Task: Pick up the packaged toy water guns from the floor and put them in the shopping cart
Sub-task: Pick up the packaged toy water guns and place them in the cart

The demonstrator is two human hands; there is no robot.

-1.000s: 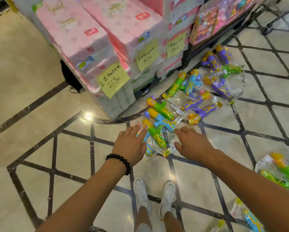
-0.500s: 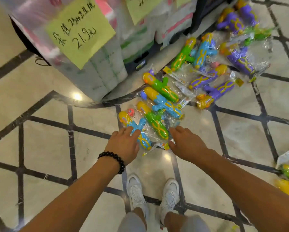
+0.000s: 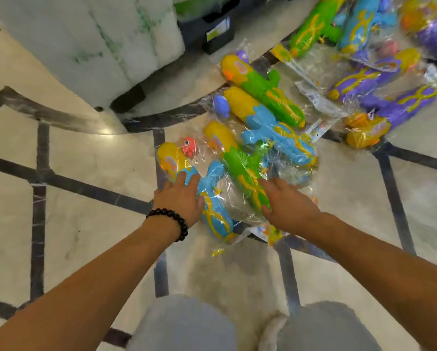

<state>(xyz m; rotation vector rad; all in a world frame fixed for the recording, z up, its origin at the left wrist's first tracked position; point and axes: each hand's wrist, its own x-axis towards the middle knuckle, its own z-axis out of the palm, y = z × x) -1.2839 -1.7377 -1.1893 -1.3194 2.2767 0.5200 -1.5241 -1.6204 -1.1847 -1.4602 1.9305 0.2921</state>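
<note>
While flat, uncurled fingers of L hand & R hand press them, bagged water guns look blue/green w/ yellow.

- My left hand, a black bead bracelet at its wrist, rests flat with straight fingers on the blue-and-yellow plastic water gun in a clear bag.
- Just right of that gun lies the green-and-yellow bagged water gun; my right hand lies against its right edge, fingers extended.
- Beyond it, more bagged guns lie on the beige marble floor.
- Purple guns lie far right, blurred.
</note>
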